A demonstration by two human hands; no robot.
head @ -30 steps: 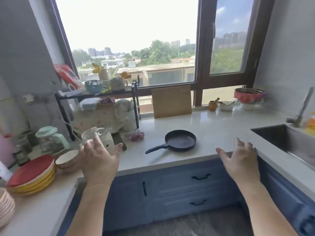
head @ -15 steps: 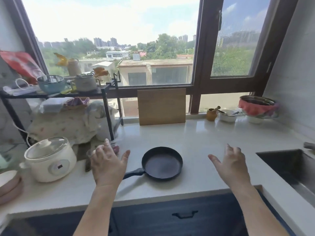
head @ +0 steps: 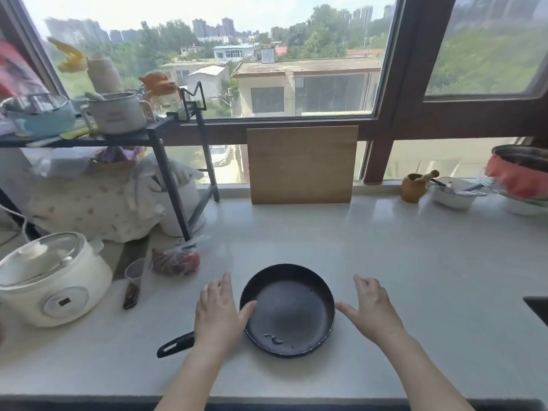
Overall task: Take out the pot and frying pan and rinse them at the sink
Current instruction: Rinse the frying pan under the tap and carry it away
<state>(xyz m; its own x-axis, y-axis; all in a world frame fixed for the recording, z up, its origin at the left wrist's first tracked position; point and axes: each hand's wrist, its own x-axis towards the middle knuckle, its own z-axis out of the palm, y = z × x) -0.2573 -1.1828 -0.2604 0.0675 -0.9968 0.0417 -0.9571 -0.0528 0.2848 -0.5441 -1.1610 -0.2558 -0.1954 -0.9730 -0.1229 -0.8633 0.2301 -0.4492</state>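
Observation:
A small black frying pan (head: 289, 310) lies flat on the white counter (head: 415, 262), its handle pointing to the lower left. My left hand (head: 219, 312) hovers over the base of the handle, fingers spread, thumb at the pan's left rim. My right hand (head: 370, 310) is open just right of the pan, thumb near its right rim. Neither hand grips anything. A grey pot (head: 115, 112) with side handles stands on the black rack at the left. A dark corner of the sink (head: 538, 307) shows at the right edge.
A white electric cooker (head: 50, 280) stands at the left, with a knife (head: 133, 289), a plastic cup and a bag of red produce (head: 175, 261) beside it. A wooden board (head: 302, 164) leans on the window. Bowls and a mortar (head: 413, 186) sit at the far right.
The view has moved closer and tilted down onto the counter. Both hands have come forward and inward until they flank the frying pan, which has not moved.

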